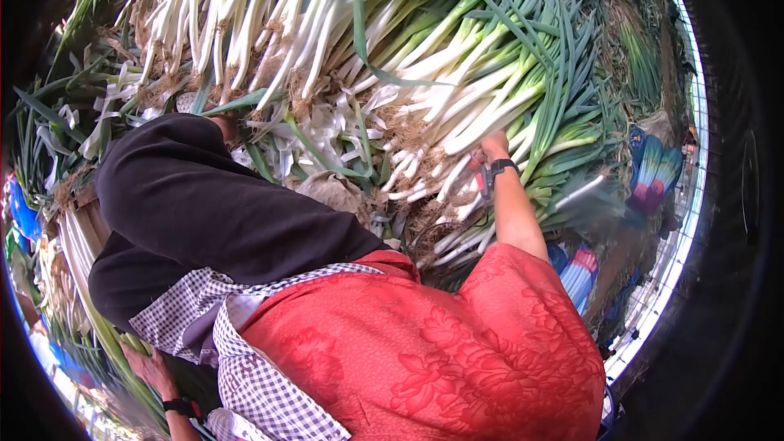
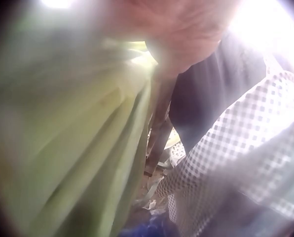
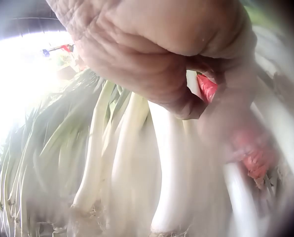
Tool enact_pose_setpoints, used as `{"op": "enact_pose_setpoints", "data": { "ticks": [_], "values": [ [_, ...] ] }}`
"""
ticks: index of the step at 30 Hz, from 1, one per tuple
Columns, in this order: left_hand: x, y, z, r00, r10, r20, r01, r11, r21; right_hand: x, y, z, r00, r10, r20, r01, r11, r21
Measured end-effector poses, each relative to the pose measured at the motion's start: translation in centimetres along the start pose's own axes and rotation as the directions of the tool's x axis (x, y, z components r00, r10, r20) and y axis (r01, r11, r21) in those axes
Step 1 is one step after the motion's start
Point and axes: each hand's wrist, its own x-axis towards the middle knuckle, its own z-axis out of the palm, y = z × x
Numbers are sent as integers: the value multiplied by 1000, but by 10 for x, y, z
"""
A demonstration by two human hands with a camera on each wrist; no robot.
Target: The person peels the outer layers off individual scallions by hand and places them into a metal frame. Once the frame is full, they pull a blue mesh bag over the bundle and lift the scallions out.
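Observation:
At the lower left my left hand (image 1: 149,366) grips long pale-green leek stalks (image 1: 102,310) beside the checked apron. The left wrist view has this hand (image 2: 181,34) at the top, with broad leek leaves (image 2: 92,163) fanning below it. My right hand (image 1: 492,149) is low among the leeks (image 1: 490,114) on the right of the pile. Close up, its curled fingers (image 3: 186,106) pinch a crinkled red strip (image 3: 207,88) over thick white leek stems (image 3: 169,173). Part of the strip is hidden inside the hand.
More leeks (image 1: 269,16) lie across the back, roots toward me. Peeled scraps (image 1: 327,135) and loose leaves cover the ground ahead of my dark-trousered leg (image 1: 220,188). Colourful bundles (image 1: 653,167) stand at the right, near a bright edge.

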Motion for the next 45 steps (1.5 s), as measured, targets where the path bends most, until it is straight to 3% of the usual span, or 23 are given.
{"op": "enact_pose_setpoints", "data": {
  "ticks": [3,4,6,8,12,14,15,17,18,21,24,28,32,34,35,37,38,39,40,41,43,44,45],
  "values": [
    [3,6,-2,999,-40,16,40,999,3,62,52,18,942,-249,-227,241,968,-63],
    [3,6,-2,997,-59,46,58,998,21,67,57,19,951,-178,-254,206,974,90],
    [2,0,1,998,-48,51,45,997,61,27,33,-5,999,-30,-15,34,924,382],
    [5,-4,9,998,-37,45,33,995,90,21,33,-9,999,16,41,-32,908,419],
    [3,-25,17,1000,-1,17,0,998,63,-3,42,-6,989,-127,78,118,986,119],
    [3,-20,16,1000,20,3,-20,998,52,-7,42,-1,954,-285,93,300,899,-318],
    [2,-18,16,1000,-6,5,6,999,34,1,50,4,953,-290,94,304,898,-318],
    [3,-15,13,999,-46,3,46,999,16,25,66,24,971,-234,-41,235,972,5],
    [3,-17,12,1000,-20,-11,19,999,-36,24,65,22,986,-165,13,157,957,243],
    [3,-3,8,999,-29,-18,28,996,-80,-33,6,-8,899,-433,-62,413,794,446],
    [1,3,11,992,-120,-37,117,991,-57,-103,-65,-39,874,-481,-73,392,608,691],
    [-3,8,4,990,-139,-3,138,987,-80,-172,-164,-74,645,-756,-116,636,445,631],
    [-2,22,-2,984,-180,12,181,981,-77,-205,-251,-91,441,-855,-274,593,48,804],
    [-3,25,-2,988,-149,-31,147,986,-78,-222,-284,-88,368,-859,-357,476,-156,866],
    [-4,24,-1,989,-145,-30,143,988,-64,-213,-302,-81,371,-887,-275,289,-171,942],
    [-5,26,-1,987,-160,-29,158,984,-78,-205,-329,-47,415,-904,-103,15,-106,994],
    [-5,28,-3,988,-154,-33,150,985,-89,-185,-337,-24,334,-937,102,-129,62,990],
    [-5,31,-7,987,-158,-33,153,981,-121,-185,-340,6,418,-876,239,-305,112,946],
    [-7,31,-6,987,-161,-32,156,980,-123,-190,-342,42,498,-839,218,-327,51,944],
    [-8,28,-4,986,-157,-54,151,983,-100,-199,-341,70,369,-903,220,-397,61,916],
    [-5,26,-1,990,-122,-67,116,989,-91,-205,-349,131,531,-795,294,-570,-78,818],
    [-5,22,2,992,-68,-104,57,993,-106,-217,-349,152,526,-807,268,-510,-47,859],
    [-5,19,4,992,-96,-79,90,993,-80,-223,-344,170,398,-874,279,-617,-30,786]
  ]
}}
